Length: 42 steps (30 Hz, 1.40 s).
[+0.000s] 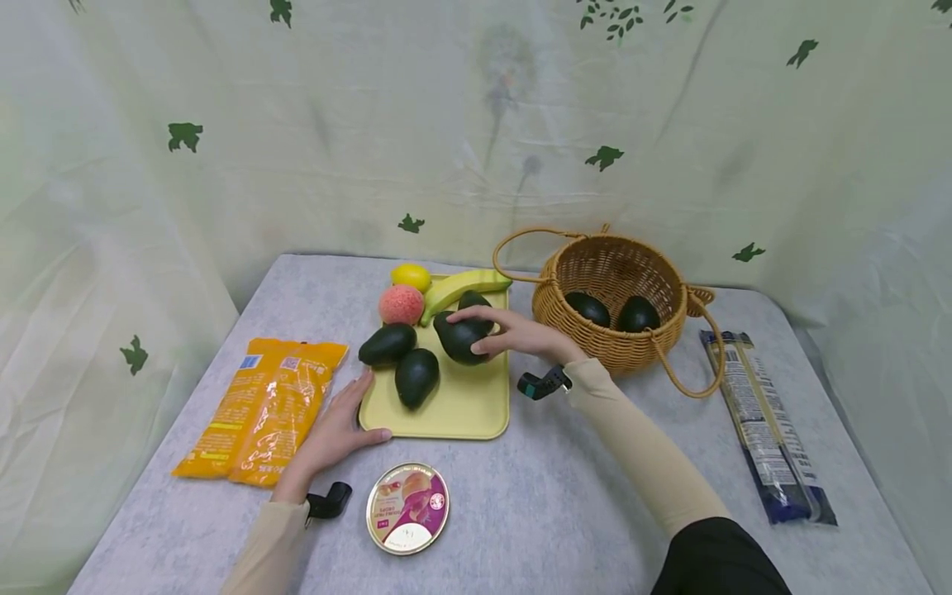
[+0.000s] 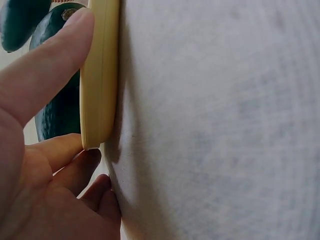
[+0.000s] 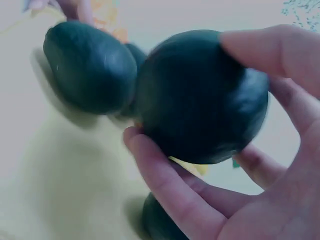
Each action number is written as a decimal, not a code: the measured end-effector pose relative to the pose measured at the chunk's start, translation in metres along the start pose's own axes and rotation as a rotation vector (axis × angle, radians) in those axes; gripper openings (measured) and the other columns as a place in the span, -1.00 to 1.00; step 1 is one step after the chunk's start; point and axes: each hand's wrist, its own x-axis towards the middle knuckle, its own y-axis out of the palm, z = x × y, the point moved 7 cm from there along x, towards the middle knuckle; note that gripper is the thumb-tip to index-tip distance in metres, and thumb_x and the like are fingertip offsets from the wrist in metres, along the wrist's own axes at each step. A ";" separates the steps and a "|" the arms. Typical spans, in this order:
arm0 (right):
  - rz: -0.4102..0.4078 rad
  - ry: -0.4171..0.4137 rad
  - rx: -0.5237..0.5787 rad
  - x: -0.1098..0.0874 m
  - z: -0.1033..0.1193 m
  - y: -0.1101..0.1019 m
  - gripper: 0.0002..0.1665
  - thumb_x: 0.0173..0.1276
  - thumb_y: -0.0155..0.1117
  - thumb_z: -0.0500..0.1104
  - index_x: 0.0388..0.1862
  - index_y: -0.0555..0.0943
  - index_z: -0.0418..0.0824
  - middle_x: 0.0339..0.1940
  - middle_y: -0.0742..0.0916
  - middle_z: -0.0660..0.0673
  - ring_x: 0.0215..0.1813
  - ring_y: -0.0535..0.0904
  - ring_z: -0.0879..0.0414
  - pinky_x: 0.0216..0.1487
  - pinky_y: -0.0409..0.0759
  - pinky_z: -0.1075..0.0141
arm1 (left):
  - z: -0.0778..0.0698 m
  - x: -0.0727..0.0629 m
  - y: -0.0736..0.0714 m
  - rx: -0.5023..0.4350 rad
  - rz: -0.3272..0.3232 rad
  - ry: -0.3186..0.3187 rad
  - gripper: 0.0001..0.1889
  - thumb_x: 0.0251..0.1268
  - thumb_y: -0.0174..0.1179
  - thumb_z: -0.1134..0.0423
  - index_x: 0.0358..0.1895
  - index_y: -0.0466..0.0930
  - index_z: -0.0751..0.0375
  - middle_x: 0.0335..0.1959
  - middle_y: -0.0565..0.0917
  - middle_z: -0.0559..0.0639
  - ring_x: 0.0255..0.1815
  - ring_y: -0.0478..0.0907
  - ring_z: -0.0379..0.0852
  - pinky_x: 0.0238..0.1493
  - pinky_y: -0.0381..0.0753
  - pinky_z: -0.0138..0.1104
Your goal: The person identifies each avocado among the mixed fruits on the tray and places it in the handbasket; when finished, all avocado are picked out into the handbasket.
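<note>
My right hand grips a dark green avocado above the yellow tray; thumb and fingers wrap its sides in the right wrist view. Another avocado lies just behind it, partly covered. Two more avocados, one at the left edge and one nearer the front, rest on the tray. My left hand touches the tray's front left corner, thumb along the front edge and fingers along the left side. Banana, peach and lemon lie at the back.
A wicker basket with two avocados inside stands right of the tray, its handles folded outward. An orange packet lies on the left, a round tin in front, and a long dark packet at far right.
</note>
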 end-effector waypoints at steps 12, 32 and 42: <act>-0.145 -0.031 0.141 -0.021 0.018 -0.010 -0.40 0.42 0.18 -0.11 0.40 0.31 0.13 0.38 0.25 -0.07 0.18 0.44 -0.11 0.01 0.57 0.01 | 0.001 0.000 0.000 -0.003 0.005 -0.013 0.08 0.04 0.43 -0.01 0.50 -0.07 0.34 0.50 0.01 0.27 0.48 -0.12 0.29 0.39 -0.14 0.17; -0.359 -0.033 0.134 -0.091 0.062 -0.082 -0.38 0.45 0.15 -0.17 0.44 0.25 0.01 0.44 0.25 -0.12 0.26 0.39 -0.15 0.12 0.48 -0.10 | -0.001 -0.001 0.000 -0.003 -0.006 0.024 0.07 0.03 0.44 0.03 0.49 -0.06 0.39 0.49 0.02 0.32 0.46 -0.09 0.32 0.38 -0.11 0.17; -0.484 0.082 0.053 -0.130 0.047 -0.127 -0.36 0.46 0.14 -0.15 0.46 0.21 0.01 0.44 0.23 -0.14 0.26 0.37 -0.11 0.12 0.51 0.00 | 0.000 -0.001 -0.001 -0.001 -0.007 0.020 0.07 0.03 0.43 0.00 0.49 -0.05 0.37 0.49 0.03 0.30 0.46 -0.08 0.31 0.38 -0.11 0.17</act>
